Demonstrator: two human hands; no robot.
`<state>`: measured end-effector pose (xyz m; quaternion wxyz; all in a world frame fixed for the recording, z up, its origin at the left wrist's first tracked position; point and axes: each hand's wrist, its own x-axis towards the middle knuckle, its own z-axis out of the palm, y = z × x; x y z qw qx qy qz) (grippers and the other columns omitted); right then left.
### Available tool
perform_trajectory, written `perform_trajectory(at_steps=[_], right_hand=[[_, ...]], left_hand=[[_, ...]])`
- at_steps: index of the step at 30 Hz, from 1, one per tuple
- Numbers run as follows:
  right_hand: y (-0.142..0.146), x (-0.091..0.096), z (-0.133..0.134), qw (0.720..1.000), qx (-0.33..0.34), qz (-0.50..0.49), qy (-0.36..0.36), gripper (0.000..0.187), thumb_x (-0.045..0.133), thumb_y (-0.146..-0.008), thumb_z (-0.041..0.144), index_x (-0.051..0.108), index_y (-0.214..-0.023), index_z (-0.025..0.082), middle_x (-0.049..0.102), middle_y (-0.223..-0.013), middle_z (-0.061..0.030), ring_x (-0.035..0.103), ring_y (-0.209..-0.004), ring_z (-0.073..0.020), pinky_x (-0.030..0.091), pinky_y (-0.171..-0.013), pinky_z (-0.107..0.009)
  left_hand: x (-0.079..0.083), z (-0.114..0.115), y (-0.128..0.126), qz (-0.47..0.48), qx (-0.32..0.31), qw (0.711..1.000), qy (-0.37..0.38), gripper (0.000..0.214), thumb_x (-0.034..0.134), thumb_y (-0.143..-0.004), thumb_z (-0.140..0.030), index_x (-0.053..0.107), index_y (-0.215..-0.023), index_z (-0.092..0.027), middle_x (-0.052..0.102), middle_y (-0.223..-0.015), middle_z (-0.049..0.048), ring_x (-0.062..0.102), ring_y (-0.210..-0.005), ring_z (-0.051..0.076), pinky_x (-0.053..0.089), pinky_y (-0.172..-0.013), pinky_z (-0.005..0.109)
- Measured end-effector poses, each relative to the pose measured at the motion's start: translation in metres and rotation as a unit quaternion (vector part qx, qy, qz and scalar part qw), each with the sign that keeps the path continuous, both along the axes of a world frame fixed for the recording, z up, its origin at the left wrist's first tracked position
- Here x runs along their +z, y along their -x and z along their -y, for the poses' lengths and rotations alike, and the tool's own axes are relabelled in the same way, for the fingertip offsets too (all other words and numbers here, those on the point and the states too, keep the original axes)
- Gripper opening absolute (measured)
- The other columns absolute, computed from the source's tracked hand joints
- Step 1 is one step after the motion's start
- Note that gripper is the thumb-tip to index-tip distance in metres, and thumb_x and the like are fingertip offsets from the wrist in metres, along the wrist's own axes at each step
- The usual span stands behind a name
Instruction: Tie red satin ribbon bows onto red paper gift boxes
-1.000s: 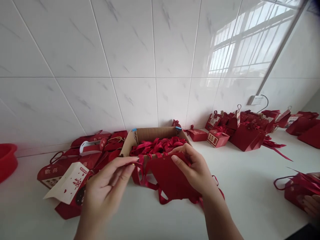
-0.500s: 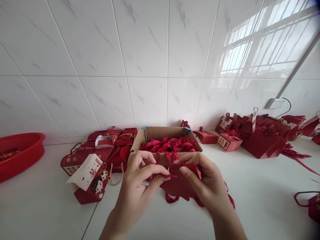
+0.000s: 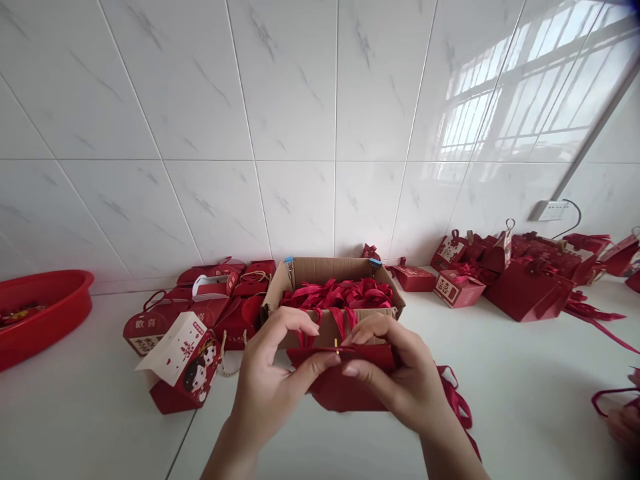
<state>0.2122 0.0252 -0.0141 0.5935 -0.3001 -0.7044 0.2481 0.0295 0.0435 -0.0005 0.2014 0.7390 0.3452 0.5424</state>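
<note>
A red paper gift box (image 3: pixel 353 393) is held up in front of the cardboard box. My left hand (image 3: pixel 280 380) pinches its top edge, thumb in front and fingers arched behind. On the other side, my right hand (image 3: pixel 400 377) grips the same top edge between thumb and curled fingers. A small yellow strip (image 3: pixel 337 345) stands at the edge between my two thumbs; its kind is unclear. Behind my hands, the open cardboard box (image 3: pixel 325 267) holds a heap of dark red ribbons (image 3: pixel 340 293), a few hanging over its front wall.
Red gift boxes (image 3: pixel 185 367) cluster at left, near a red plastic basin (image 3: pixel 50 320). More gift boxes (image 3: pixel 530 290) crowd the right rear by the tiled wall. Loose ribbon (image 3: pixel 457 400) lies right of my hands. Another person's hand (image 3: pixel 625 423) shows at the right edge.
My left thumb and fingers have shifted along the gift box's top edge, and the right thumb has come closer to the left. The box has turned. A person's hand has appeared at far right.
</note>
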Motion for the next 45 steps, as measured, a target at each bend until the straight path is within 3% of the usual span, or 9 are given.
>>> perform_trajectory(at_steps=[4,9,12,15,19,23,28,42,45], right_hand=[[0.001,0.0,0.0,1.0,0.015,-0.011,-0.006,0.025,0.079,-0.069,0.014,0.058,-0.079,0.023,0.064,-0.075,0.0023,0.059,-0.067,-0.0127,0.048,-0.062,-0.024],[0.0,0.001,0.001,0.997,0.021,0.0,-0.069,0.026,0.078,-0.07,0.011,0.055,-0.074,0.022,0.064,-0.072,0.0019,0.061,-0.064,-0.0127,0.049,-0.057,-0.023],[-0.002,0.001,0.001,0.995,-0.004,0.0,-0.097,0.024,0.075,-0.073,0.012,0.054,-0.075,0.023,0.063,-0.071,0.0008,0.061,-0.061,-0.0137,0.049,-0.053,-0.025],[-0.005,0.0,0.001,0.992,-0.058,-0.025,-0.111,0.024,0.075,-0.073,0.014,0.053,-0.076,0.023,0.063,-0.073,-0.0001,0.059,-0.06,-0.0139,0.048,-0.052,-0.026],[-0.007,-0.001,-0.003,0.984,-0.111,-0.058,-0.125,0.026,0.075,-0.071,0.011,0.052,-0.078,0.023,0.063,-0.075,0.0002,0.061,-0.065,-0.0145,0.049,-0.058,-0.026],[-0.005,-0.003,-0.007,0.987,-0.099,-0.035,-0.123,0.024,0.074,-0.072,0.012,0.054,-0.079,0.023,0.062,-0.074,0.0005,0.059,-0.065,-0.0142,0.048,-0.057,-0.026],[0.0,-0.006,-0.005,0.993,-0.044,-0.021,-0.109,0.019,0.069,-0.078,0.011,0.055,-0.082,0.023,0.062,-0.076,-0.0004,0.059,-0.064,-0.0142,0.048,-0.057,-0.028],[0.0,-0.012,-0.004,0.979,0.027,-0.036,-0.201,0.02,0.069,-0.081,0.021,0.055,-0.094,0.025,0.058,-0.078,-0.0028,0.06,-0.065,-0.018,0.053,-0.059,-0.035],[-0.002,-0.013,-0.004,0.978,0.034,-0.026,-0.204,0.023,0.068,-0.08,0.013,0.055,-0.095,0.025,0.059,-0.078,-0.0028,0.061,-0.066,-0.0173,0.053,-0.059,-0.035]], left_hand=[[0.002,0.003,0.001,0.016,-0.098,0.981,0.168,0.021,0.072,-0.076,-0.03,0.054,-0.071,-0.019,0.055,-0.069,-0.0008,0.054,-0.066,0.013,0.045,-0.056,0.023],[0.002,0.002,0.001,0.086,-0.223,0.936,0.257,0.031,0.075,-0.072,-0.038,0.052,-0.068,-0.019,0.047,-0.069,-0.0019,0.043,-0.056,0.009,0.039,-0.045,0.02],[0.003,0.003,0.003,0.06,-0.204,0.952,0.218,0.035,0.075,-0.068,-0.049,0.056,-0.075,-0.02,0.053,-0.078,0.0014,0.051,-0.066,0.013,0.046,-0.053,0.022],[0.004,0.005,0.006,-0.051,-0.1,0.983,0.145,0.05,0.081,-0.061,-0.046,0.059,-0.1,-0.026,0.06,-0.101,0.0041,0.059,-0.093,0.021,0.051,-0.076,0.029],[0.004,0.005,0.007,-0.121,-0.02,0.987,0.105,0.042,0.073,-0.075,-0.035,0.054,-0.112,-0.031,0.063,-0.112,0.0011,0.059,-0.105,0.019,0.049,-0.089,0.029],[0.003,0.008,-0.001,-0.086,-0.065,0.994,0.028,0.033,0.071,-0.078,-0.026,0.058,-0.108,-0.028,0.065,-0.11,0.0013,0.059,-0.108,0.018,0.048,-0.093,0.029],[0.002,0.011,-0.009,-0.022,-0.084,0.996,0.0,0.013,0.065,-0.082,-0.012,0.063,-0.089,-0.023,0.069,-0.085,0.0002,0.065,-0.08,0.013,0.053,-0.071,0.022],[-0.005,0.017,-0.014,0.048,-0.137,0.983,-0.113,0.032,0.064,-0.074,0.005,0.06,-0.092,-0.021,0.065,-0.08,0.0002,0.063,-0.076,0.015,0.055,-0.069,0.029],[0.001,0.018,-0.011,0.039,-0.145,0.982,-0.111,0.03,0.063,-0.075,0.003,0.06,-0.092,-0.022,0.065,-0.079,-0.0003,0.063,-0.077,0.015,0.054,-0.072,0.029]])
